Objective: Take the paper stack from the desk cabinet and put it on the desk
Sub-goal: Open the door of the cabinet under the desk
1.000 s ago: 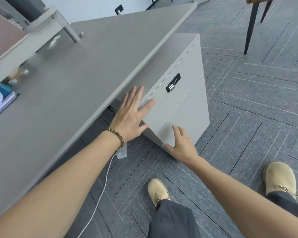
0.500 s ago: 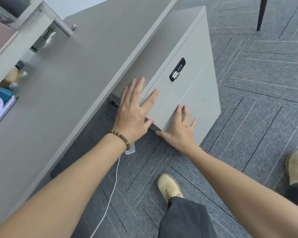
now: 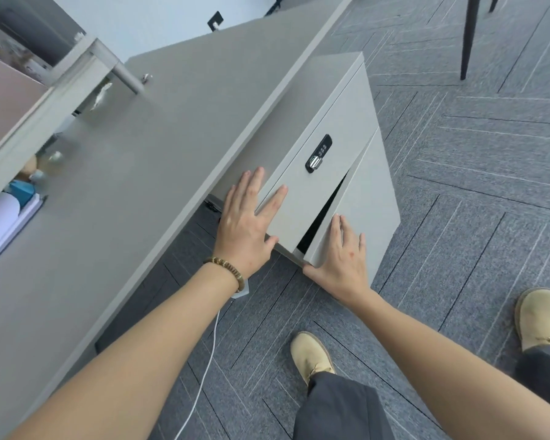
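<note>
A grey cabinet [image 3: 334,90] stands under the edge of the grey desk [image 3: 134,173]. Its upper front carries a black combination lock [image 3: 318,154]. The lower door [image 3: 365,198] stands ajar, with a dark gap [image 3: 321,214] along its left edge. My left hand [image 3: 245,230] lies flat with spread fingers on the upper front's near corner. On the lower door rests my right hand [image 3: 343,258], fingers flat on its face and thumb at its bottom corner. The inside is dark and no paper stack shows there.
A white cable [image 3: 204,376] and a plug block [image 3: 241,292] lie on the carpet below my left wrist. My shoes [image 3: 311,354] [image 3: 543,322] stand close to the cabinet. A black chair leg [image 3: 467,36] is at the far right. White papers [image 3: 0,220] sit at the desk's left.
The lower door has swung out from the cabinet and a dark gap has opened. My right hand slid up onto the door's face. My left hand stayed on the upper front.
</note>
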The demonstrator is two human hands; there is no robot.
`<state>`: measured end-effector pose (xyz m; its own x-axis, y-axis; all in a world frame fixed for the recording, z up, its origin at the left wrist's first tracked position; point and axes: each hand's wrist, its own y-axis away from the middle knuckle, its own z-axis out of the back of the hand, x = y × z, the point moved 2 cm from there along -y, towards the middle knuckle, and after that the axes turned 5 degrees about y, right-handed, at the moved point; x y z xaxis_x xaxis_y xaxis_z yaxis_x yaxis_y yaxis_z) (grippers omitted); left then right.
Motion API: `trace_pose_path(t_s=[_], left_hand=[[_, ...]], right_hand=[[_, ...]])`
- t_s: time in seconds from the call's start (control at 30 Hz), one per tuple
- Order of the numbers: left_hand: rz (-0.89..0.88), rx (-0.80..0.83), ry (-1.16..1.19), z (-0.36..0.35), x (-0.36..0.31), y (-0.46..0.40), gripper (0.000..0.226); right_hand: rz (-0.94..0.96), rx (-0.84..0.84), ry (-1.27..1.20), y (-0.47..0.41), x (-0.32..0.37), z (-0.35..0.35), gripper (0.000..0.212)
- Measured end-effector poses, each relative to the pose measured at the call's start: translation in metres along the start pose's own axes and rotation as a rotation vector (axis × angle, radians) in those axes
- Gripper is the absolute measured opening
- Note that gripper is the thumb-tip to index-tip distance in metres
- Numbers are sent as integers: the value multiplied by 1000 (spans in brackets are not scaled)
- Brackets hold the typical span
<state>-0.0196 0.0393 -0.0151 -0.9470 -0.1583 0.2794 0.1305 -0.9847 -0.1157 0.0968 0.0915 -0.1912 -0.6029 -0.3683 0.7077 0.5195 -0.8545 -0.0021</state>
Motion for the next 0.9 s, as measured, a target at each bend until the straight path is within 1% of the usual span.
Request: trace_pose_path(t_s=[0.13, 0.23, 0.37, 0.5, 0.63, 0.73, 0.83, 0.9], left_hand=[[56, 101, 2, 9, -5, 0, 100], [98, 160, 10, 16, -12, 0, 109], [185, 212, 27, 26, -26, 1, 119], [311, 246, 53, 36, -49, -7, 129], [396, 254, 46, 38, -61, -12, 136], [400, 252, 15, 37, -63, -12, 138], [395, 211, -3, 35, -64, -12, 137], [396, 192, -12, 33, -65, -12, 136]], right_hand=[[106, 54, -39, 19, -24, 30, 109], [171, 70, -3, 32, -46, 59, 100], [229, 109, 133, 39, -76, 96, 98], [223, 233, 247, 40, -99, 135, 99], [208, 281, 315, 37, -127, 172, 94], [221, 275, 400, 29, -147, 204, 87], [226, 256, 520, 19, -154, 230, 74], [188, 268, 548, 12, -154, 240, 74]])
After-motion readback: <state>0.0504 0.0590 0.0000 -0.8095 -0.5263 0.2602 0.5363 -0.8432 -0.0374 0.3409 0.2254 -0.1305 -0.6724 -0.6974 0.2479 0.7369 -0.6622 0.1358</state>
